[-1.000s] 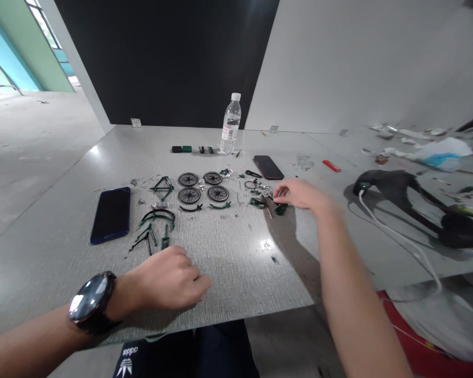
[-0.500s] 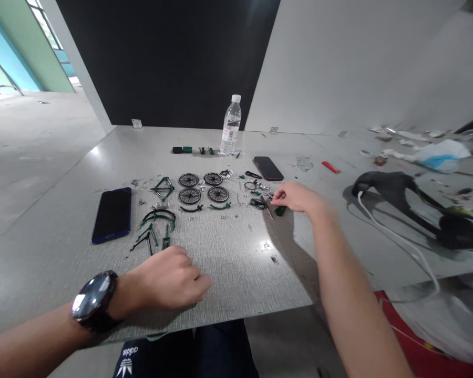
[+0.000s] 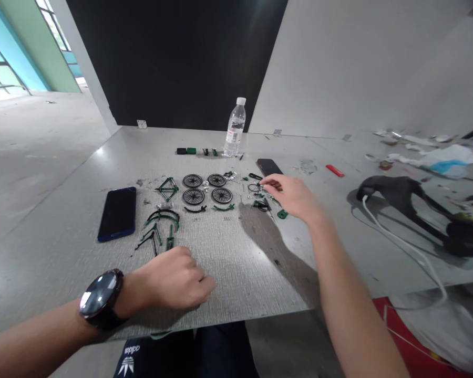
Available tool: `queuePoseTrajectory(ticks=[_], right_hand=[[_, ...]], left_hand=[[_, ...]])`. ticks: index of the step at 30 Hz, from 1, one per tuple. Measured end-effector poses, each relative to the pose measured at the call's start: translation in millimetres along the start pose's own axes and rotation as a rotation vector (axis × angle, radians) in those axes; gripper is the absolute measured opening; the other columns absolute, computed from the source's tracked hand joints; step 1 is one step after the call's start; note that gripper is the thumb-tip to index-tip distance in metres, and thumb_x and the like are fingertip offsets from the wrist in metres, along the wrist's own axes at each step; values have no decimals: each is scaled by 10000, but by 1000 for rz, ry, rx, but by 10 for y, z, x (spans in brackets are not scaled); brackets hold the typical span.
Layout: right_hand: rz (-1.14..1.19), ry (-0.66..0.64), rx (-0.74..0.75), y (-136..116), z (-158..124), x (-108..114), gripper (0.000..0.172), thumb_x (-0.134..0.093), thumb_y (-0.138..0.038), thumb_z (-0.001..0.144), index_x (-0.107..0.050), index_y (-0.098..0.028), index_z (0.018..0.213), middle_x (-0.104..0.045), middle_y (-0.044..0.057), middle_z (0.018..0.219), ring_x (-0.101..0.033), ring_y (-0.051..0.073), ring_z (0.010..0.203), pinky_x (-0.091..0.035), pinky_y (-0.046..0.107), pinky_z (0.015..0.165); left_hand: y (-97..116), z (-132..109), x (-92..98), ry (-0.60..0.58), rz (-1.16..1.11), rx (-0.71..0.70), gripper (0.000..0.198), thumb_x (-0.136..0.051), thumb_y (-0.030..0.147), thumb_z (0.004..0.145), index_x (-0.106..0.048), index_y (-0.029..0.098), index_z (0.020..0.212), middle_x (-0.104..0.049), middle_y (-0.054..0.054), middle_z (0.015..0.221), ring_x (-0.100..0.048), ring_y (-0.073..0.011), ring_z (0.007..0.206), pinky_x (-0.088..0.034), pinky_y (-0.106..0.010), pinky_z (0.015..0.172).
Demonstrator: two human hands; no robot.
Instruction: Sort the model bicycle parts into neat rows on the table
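Observation:
My left hand [image 3: 177, 278] rests in a loose fist near the front edge of the table, a round watch [image 3: 100, 294] on its wrist; its fingertips are tucked out of sight. My right hand [image 3: 289, 194] hovers over small metal and black parts, its fingers slightly apart around no visible object. Below its fingertips lies a thin black ring [image 3: 254, 188]. A pen-like tool [image 3: 269, 209] and a green piece [image 3: 283, 214] lie nearer me. Model bicycle parts are laid out left of it: spoked wheels [image 3: 193, 197], a diamond frame [image 3: 167, 189], curved fenders [image 3: 163, 216] and forks [image 3: 152, 236].
A blue phone [image 3: 117, 214] lies at the left, a dark phone [image 3: 268, 167] behind my right hand. An upright water bottle [image 3: 235, 128] stands at the back. A red object [image 3: 335, 170] and a black strap-like headset [image 3: 402, 205] with a white cable [image 3: 398, 239] are at the right.
My right hand has moved left and away from me, off the pen-like tool and green piece, and its pinch has loosened. My left hand stays on the table; the view has shifted slightly.

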State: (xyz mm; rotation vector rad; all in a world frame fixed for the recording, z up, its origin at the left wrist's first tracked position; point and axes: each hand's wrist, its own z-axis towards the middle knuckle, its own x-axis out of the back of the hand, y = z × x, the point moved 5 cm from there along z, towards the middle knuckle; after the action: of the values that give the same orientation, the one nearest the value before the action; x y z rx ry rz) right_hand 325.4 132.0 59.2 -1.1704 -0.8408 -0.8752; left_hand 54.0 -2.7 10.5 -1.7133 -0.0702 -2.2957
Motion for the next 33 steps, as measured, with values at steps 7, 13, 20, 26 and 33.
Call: queuePoseTrajectory(ticks=[7,13,20,26,33], right_hand=[[300,-19,417,-745,-174,-301,204,-559,-240,977,-762,-234,984,-765,52,1001,-694,204,903,-553,376,803],[357,-196,537,-1094,-328,-673,189,-565,-159,988,-745,-214,969,-726,48,1036,-663,168,949,-537,331,852],[238,-254,574,-1247,-403,-931,156,-582,-111,973,-708,-200,993,-737,35,987,-622,178,964,-475,323,845],[86,-187,603,-1258,-426,-1065,146,-590,-117,969,-709,-191,1013,-701,42,923,-601,163,868,-416,274,730],[16,-158,598,-1245,-430,-891,197,-550,-210,1021,-724,-178,1108,-727,66,955,-601,175,880,-400,280,710]], left_hand=[[4,-9,-13,-32,8,-1,251,-516,157,932,-498,204,686,-542,41,494,-405,-113,405,-201,-333,449],[-2,-26,-42,-39,13,8,258,-518,157,929,-486,205,678,-545,38,493,-393,-108,411,-217,-310,455],[7,-20,-20,-56,11,0,268,-502,147,929,-507,199,666,-548,26,490,-420,-116,414,-245,-307,446],[5,-10,-9,-40,19,0,277,-501,141,925,-507,196,653,-544,28,482,-412,-112,405,-224,-309,438],[-55,31,54,6,120,86,325,-464,179,979,-516,202,659,-545,28,470,-443,-128,370,-194,-314,414]])
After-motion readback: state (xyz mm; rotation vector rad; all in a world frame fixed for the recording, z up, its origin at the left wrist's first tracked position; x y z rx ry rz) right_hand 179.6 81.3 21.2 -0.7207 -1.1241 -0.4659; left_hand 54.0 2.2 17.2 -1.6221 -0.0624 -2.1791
